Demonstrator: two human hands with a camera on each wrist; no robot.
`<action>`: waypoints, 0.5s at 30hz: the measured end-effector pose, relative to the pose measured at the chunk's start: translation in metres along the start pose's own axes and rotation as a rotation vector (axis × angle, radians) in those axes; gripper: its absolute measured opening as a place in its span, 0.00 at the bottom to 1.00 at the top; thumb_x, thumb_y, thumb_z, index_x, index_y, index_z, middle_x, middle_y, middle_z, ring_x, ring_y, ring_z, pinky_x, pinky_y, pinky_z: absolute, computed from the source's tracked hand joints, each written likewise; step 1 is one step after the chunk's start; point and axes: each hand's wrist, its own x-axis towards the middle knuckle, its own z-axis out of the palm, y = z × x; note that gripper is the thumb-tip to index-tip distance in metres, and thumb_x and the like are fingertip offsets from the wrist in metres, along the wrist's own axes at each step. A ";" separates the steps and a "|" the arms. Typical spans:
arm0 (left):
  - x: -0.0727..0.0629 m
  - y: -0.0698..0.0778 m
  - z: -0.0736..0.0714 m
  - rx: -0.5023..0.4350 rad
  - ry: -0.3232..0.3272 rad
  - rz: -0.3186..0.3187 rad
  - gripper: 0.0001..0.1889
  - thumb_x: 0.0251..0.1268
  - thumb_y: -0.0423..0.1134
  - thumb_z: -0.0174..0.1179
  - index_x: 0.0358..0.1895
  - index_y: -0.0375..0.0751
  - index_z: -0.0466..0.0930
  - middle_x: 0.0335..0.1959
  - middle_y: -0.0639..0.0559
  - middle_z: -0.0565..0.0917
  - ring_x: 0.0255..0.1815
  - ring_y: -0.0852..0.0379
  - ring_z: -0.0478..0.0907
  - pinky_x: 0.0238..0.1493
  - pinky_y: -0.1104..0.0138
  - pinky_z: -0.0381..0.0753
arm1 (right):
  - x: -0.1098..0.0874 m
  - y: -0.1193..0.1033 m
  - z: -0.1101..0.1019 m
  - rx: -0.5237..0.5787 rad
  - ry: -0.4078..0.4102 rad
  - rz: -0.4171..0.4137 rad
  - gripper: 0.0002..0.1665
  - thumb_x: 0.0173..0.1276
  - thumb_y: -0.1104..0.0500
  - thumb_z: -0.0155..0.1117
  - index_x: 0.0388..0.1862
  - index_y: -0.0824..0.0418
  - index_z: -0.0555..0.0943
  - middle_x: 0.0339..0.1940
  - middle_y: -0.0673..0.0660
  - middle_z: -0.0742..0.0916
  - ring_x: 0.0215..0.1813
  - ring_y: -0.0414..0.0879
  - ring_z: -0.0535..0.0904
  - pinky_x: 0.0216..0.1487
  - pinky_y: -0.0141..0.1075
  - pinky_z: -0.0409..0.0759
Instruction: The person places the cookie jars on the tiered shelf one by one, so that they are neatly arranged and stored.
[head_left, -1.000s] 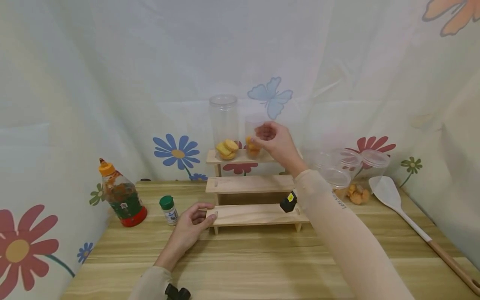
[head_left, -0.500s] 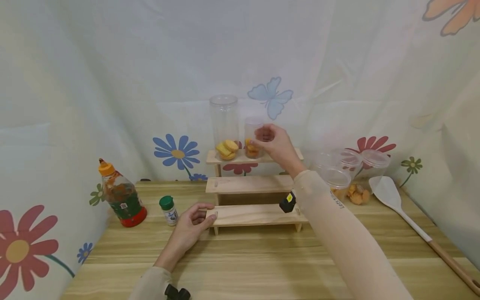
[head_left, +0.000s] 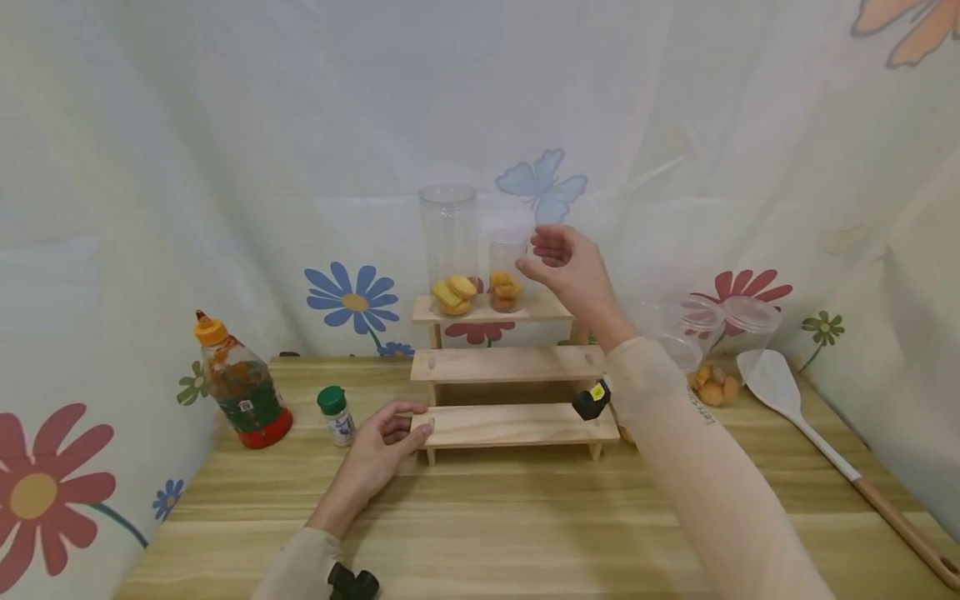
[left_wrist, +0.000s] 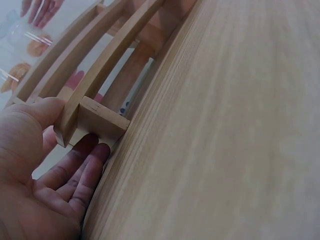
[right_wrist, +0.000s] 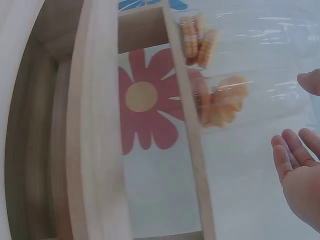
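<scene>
A three-tier wooden display rack (head_left: 510, 426) stands on the table. My left hand (head_left: 380, 447) grips the left end of its lowest tier. In the left wrist view the thumb (left_wrist: 50, 109) lies on the board's edge and the fingers (left_wrist: 86, 172) are curled beside the leg. On the top tier stand a tall clear jar (head_left: 448, 225) with yellow sandwich biscuits (head_left: 454, 293) and a shorter clear jar (head_left: 508, 250) with orange-brown snack pieces (head_left: 506, 290). To the right of the shorter jar my right hand (head_left: 573, 271) is spread and empty, apart from the jar in the right wrist view.
Several empty-looking clear jars (head_left: 752, 321) and a pile of orange-brown snacks (head_left: 714, 386) are at the right, partly behind my right forearm. A white spatula (head_left: 772, 385) with a wooden handle lies beyond. A sauce bottle (head_left: 251, 392) and a green-capped shaker (head_left: 335, 414) stand left.
My right hand has let go of the shorter jar and drawn back to the right and slightly up. The jar stays on the top tier. My left hand has kept its place.
</scene>
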 end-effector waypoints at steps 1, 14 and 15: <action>0.000 0.000 0.000 -0.002 0.000 0.002 0.19 0.79 0.44 0.73 0.67 0.47 0.85 0.51 0.44 0.92 0.50 0.51 0.86 0.49 0.68 0.82 | -0.001 -0.003 -0.003 0.007 0.007 -0.013 0.38 0.76 0.58 0.80 0.78 0.68 0.75 0.71 0.66 0.84 0.72 0.58 0.81 0.78 0.46 0.76; 0.001 0.000 -0.001 0.009 -0.003 -0.009 0.18 0.79 0.44 0.73 0.66 0.49 0.85 0.51 0.44 0.91 0.50 0.52 0.86 0.50 0.68 0.82 | -0.044 -0.022 -0.053 0.090 0.059 -0.081 0.42 0.76 0.61 0.78 0.83 0.68 0.71 0.76 0.67 0.81 0.76 0.55 0.79 0.80 0.41 0.73; 0.002 0.000 -0.001 0.011 -0.003 -0.010 0.18 0.79 0.44 0.73 0.66 0.49 0.85 0.51 0.44 0.91 0.50 0.52 0.86 0.50 0.68 0.82 | -0.049 -0.021 -0.058 0.087 0.068 -0.089 0.42 0.76 0.62 0.78 0.83 0.67 0.71 0.75 0.66 0.82 0.75 0.52 0.79 0.79 0.39 0.74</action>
